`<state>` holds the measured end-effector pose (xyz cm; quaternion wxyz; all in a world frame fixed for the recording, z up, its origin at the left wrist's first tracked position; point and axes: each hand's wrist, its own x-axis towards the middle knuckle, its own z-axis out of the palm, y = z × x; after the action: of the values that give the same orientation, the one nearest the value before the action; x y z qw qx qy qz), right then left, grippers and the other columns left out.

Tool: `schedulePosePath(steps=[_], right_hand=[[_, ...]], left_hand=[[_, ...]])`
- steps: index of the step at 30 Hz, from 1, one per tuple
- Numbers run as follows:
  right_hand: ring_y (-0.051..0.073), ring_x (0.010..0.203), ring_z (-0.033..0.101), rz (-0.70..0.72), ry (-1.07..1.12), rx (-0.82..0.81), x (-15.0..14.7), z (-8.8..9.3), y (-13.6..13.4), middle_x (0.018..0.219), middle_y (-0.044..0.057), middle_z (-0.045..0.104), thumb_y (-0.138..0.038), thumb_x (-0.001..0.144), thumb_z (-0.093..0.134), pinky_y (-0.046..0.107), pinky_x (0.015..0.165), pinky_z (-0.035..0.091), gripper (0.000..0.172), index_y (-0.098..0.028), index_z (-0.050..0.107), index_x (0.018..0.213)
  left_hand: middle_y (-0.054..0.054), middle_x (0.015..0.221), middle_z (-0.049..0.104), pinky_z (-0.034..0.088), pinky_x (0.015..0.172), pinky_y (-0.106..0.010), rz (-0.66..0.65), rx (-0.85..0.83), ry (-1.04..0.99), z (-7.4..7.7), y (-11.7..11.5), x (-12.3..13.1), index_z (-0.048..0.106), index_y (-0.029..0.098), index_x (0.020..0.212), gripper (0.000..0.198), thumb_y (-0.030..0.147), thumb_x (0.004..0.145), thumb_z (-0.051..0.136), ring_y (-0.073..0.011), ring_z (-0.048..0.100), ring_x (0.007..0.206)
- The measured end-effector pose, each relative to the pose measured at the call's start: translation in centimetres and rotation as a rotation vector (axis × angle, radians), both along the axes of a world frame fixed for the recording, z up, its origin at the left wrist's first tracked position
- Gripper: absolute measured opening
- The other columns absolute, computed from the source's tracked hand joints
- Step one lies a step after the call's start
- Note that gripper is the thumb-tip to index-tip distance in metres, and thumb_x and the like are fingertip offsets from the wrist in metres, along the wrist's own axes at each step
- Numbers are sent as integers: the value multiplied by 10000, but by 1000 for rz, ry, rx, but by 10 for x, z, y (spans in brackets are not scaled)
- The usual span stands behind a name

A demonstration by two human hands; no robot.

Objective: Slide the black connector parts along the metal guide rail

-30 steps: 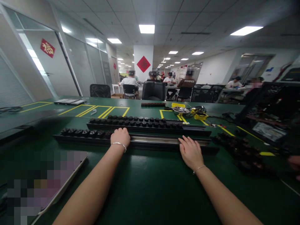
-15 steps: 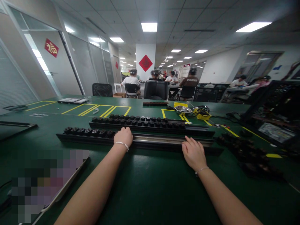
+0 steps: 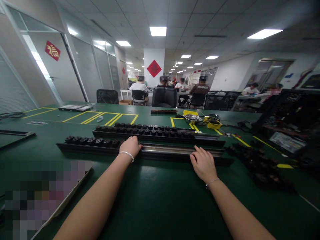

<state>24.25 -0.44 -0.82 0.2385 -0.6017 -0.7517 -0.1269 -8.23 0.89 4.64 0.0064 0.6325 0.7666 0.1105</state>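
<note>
So the long black rail (image 3: 167, 150) sits right at 12 o'clock from the wearer, lying crosswise on the green table (image 3: 160, 200). Chunky black pieces (image 3: 98, 141) fill its 11 o'clock stretch in a row, kinda like knobs; past them it's just a shiny metal channel with dark edges.

Left hand (image 3: 130, 146) is curled down over the rail where the row ends, fingers bunched; can't tell if it's actually pinching a piece. Right hand (image 3: 204, 162) is at 1 o'clock, fingers loosely fanned, tips on the rail.

Room-wise: roomy stretch of green tabletop on the near side, between the forearms. Far side is tight, with another loaded rail (image 3: 162, 136) just behind at 12. At 2 o'clock a pile of dark parts (image 3: 265, 165) sits just beside the rail's end. A flat slab with a pixelated face (image 3: 50, 196) takes up 10 o'clock, apart from the rail.
</note>
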Motion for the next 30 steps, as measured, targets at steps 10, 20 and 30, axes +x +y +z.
schedulePosePath(steps=[10, 20, 30], right_hand=[[251, 1212, 409, 3, -4, 3, 1, -1, 0, 1274, 81, 528, -410, 871, 317, 463, 987, 286, 372, -204, 627, 870], [254, 1214, 408, -5, -7, 6, 1, -2, 1, 1274, 81, 530, -408, 873, 323, 462, 986, 288, 369, -200, 628, 870], [256, 1210, 411, 2, -8, 15, 2, -3, 2, 1266, 84, 535, -411, 875, 311, 467, 982, 291, 381, -204, 631, 852]], left_hand=[[-94, 1046, 640, 454, 781, -283, -33, 25, -41, -2, 2, 5, 608, 199, 975, 379, 471, 713, 574, -214, 611, 937], [-90, 1016, 637, 461, 795, -273, -121, 15, -119, -2, 6, 2, 621, 175, 948, 388, 427, 654, 650, -207, 607, 906], [-53, 994, 664, 464, 789, -242, -128, -28, -206, -1, 6, 3, 618, 194, 975, 368, 343, 645, 680, -187, 614, 918]])
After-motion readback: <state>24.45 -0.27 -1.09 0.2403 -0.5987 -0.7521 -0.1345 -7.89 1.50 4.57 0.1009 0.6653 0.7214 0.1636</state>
